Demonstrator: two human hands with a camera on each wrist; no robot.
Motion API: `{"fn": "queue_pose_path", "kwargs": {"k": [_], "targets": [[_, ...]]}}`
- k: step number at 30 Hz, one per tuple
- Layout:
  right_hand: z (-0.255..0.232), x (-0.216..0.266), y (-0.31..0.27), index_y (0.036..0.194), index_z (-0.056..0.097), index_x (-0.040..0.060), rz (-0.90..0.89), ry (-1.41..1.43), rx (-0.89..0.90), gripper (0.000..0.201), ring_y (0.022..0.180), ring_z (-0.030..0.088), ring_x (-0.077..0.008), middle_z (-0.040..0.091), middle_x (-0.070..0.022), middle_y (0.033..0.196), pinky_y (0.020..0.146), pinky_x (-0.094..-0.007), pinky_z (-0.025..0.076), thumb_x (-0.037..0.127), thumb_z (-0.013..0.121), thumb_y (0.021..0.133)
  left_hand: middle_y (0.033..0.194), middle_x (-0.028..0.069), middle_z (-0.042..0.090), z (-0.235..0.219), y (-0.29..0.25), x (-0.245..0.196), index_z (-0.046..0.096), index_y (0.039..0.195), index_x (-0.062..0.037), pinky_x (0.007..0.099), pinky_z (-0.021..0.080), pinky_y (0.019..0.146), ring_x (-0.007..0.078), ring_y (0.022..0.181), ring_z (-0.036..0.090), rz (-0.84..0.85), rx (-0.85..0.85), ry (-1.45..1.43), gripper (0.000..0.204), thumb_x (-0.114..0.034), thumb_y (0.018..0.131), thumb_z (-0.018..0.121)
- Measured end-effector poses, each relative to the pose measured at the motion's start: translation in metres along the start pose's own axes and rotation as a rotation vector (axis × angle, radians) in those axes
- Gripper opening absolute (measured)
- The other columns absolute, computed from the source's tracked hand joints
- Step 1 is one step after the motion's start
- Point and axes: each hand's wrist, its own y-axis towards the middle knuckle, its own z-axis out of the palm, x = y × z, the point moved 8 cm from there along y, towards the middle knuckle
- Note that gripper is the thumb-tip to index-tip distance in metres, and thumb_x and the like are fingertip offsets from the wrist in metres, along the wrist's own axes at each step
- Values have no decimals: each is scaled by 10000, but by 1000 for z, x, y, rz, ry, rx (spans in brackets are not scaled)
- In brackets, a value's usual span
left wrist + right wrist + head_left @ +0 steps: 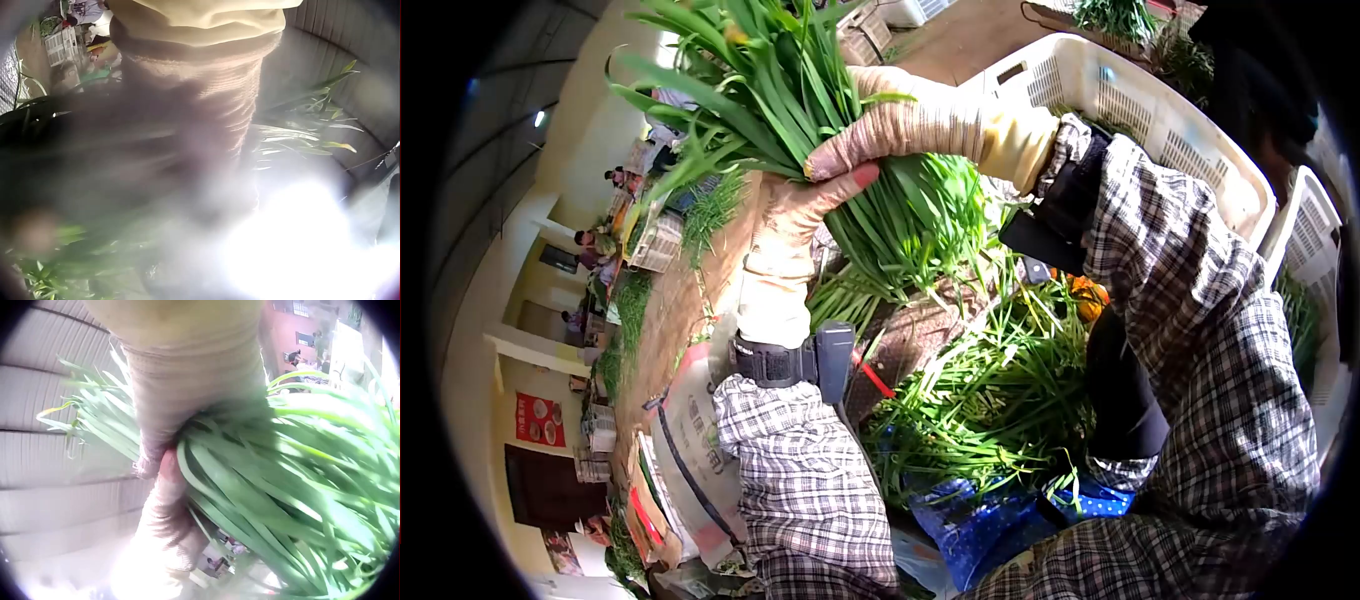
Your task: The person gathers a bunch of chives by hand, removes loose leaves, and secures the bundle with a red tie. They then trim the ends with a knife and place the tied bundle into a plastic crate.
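Both gloved hands hold a thick bunch of garlic chives (900, 225) up in front of the body, leaves fanning out at the upper left. My right hand (920, 118) is wrapped over the bunch from the far side. From the near side my left hand (788, 225) grips it, its bare thumb tip meeting the right glove's tip. The right wrist view shows the chives (269, 469) passing under the right hand (194, 387), with the left hand (165, 531) below. Blur and glare hide the left fingers in the left wrist view; only the glove's wrist (194, 75) is distinct.
Below the hands lies a heap of loose chives (990, 390) beside a blue plastic sheet (975, 525). A white plastic crate (1220, 170) stands at the far right, another crate (1305, 225) beside it. A white sack (690, 440) is left. People and greens line the wall.
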Motion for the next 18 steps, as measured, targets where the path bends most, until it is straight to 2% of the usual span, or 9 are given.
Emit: {"fn": "queue_pose_path", "kwargs": {"k": [3,5,6,9,12,14,16,17,18], "targets": [[-23,-51,-20,1307,390,-2,242,-160,-37,690,1016,582,-264,536,-235,1188,876,-362,487,373,626,778,1043,81,644,-11,16,0,601,1075,-16,315,515,863,169,942,616,-79,13,5,525,-63,610,841],[-38,-82,-46,1315,381,-2,424,-273,-63,748,1034,573,-274,536,-235,1190,892,-366,475,408,648,749,1040,84,646,-9,14,7,600,1071,-6,300,517,851,172,926,624,-214,24,-139,507,-59,622,832],[-41,-87,-55,1318,377,-2,457,-290,-67,777,1043,568,-279,537,-235,1192,900,-368,470,426,659,734,1039,88,645,-5,16,6,605,1060,-5,289,516,847,170,936,622,-200,26,-226,497,-50,619,831],[-54,-35,-55,1330,364,-1,372,-209,-95,864,1070,555,-295,537,-235,1195,924,-374,453,479,693,691,1038,99,642,14,20,2,609,1055,-2,284,505,846,178,938,617,-157,15,-288,480,-67,629,819],[-61,46,-33,1341,352,0,209,-49,-134,951,1096,541,-311,537,-236,1199,948,-380,436,531,726,647,1038,109,638,21,17,-13,607,1065,-1,292,492,851,194,929,612,-107,-175,-40,473,-106,648,803],[-60,73,-35,1349,343,0,149,38,-165,1009,1114,532,-322,538,-236,1202,964,-384,425,566,748,618,1038,116,635,19,12,-23,607,1072,1,298,483,854,204,923,609,-157,-382,77,470,-132,661,792],[-56,68,-62,1379,275,3,109,214,-156,1067,1206,454,-343,459,-250,1291,1013,-392,377,598,731,621,1038,123,631,7,4,-31,606,1079,2,303,474,858,214,917,605,-211,-587,62,469,-157,674,782],[-52,53,-82,1360,306,20,19,140,-420,942,1107,520,-316,516,-278,1189,964,-341,403,458,769,666,1038,127,630,-3,0,-34,605,1082,2,306,469,859,220,914,603,-215,-666,1,469,-170,681,776],[-45,22,-106,1367,283,9,290,150,-347,976,1171,476,-345,493,-266,1233,1001,-370,374,418,793,643,1027,131,630,-21,-6,-35,604,1067,15,312,474,852,223,904,606,-183,-721,-95,442,-194,709,756]]}}
